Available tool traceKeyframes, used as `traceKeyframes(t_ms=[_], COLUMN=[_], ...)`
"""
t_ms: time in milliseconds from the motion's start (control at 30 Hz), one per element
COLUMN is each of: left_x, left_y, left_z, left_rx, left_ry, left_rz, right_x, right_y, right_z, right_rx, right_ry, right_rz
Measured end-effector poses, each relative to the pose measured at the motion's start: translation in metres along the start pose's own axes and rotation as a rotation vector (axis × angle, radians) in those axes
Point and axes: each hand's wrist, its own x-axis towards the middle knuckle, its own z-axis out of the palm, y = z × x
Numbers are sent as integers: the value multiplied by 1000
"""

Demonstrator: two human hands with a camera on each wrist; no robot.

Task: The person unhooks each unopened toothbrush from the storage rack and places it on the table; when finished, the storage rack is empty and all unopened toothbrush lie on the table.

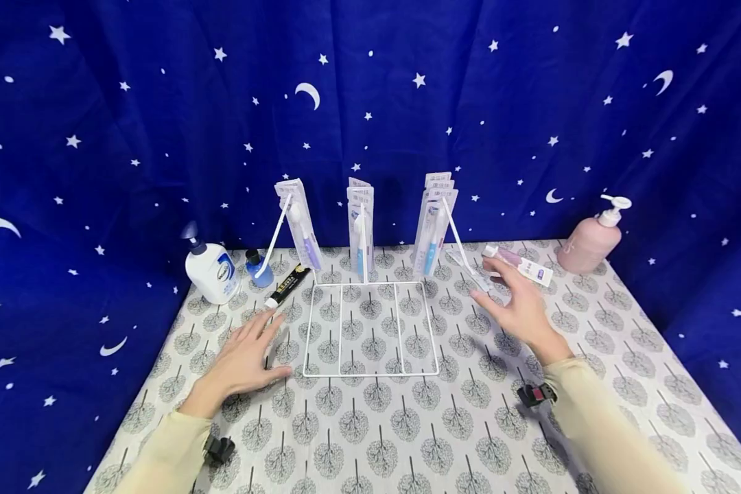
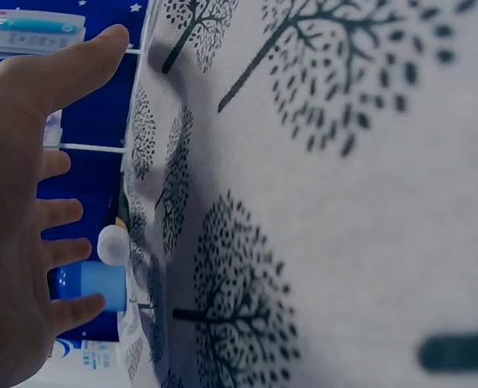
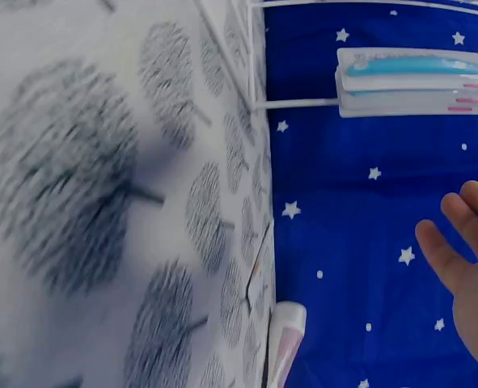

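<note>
A white wire rack (image 1: 370,375) stands mid-table, its three prongs carrying packaged toothbrushes (image 1: 305,226) at left, packaged toothbrushes (image 1: 359,233) in the middle and packaged toothbrushes (image 1: 433,226) at right. My left hand (image 1: 237,360) is spread over the cloth left of the rack, holding nothing. Its fingertips are near the white cap of a black toothpaste tube (image 1: 289,285). On the right, my right hand (image 1: 519,309) hovers with parted fingers, also holding nothing. By its fingertips lie a flat clear package (image 1: 483,281) and a pink-and-white toothpaste tube (image 1: 519,264).
At the back left stand a white pump bottle (image 1: 213,273) and a small blue bottle (image 1: 260,269) with a black cap. A pink pump bottle (image 1: 589,243) is at the back right. Behind the tree-print tablecloth (image 1: 383,439) hangs a blue star-and-moon curtain (image 1: 370,103).
</note>
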Motion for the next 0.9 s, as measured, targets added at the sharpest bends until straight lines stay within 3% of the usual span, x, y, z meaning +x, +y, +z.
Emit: traceKeyframes(t_ms=[300, 567, 900], left_x=[14, 22, 29], left_y=[4, 4, 7], left_z=[9, 12, 16], left_rx=[-27, -45, -50], left_ry=[-6, -22, -74], left_rz=[103, 153, 154], right_x=[29, 48, 61], right_y=[-15, -33, -33], right_z=[22, 25, 33], right_rx=[329, 504, 581], right_ry=[72, 89, 93], right_rz=[-37, 13, -2])
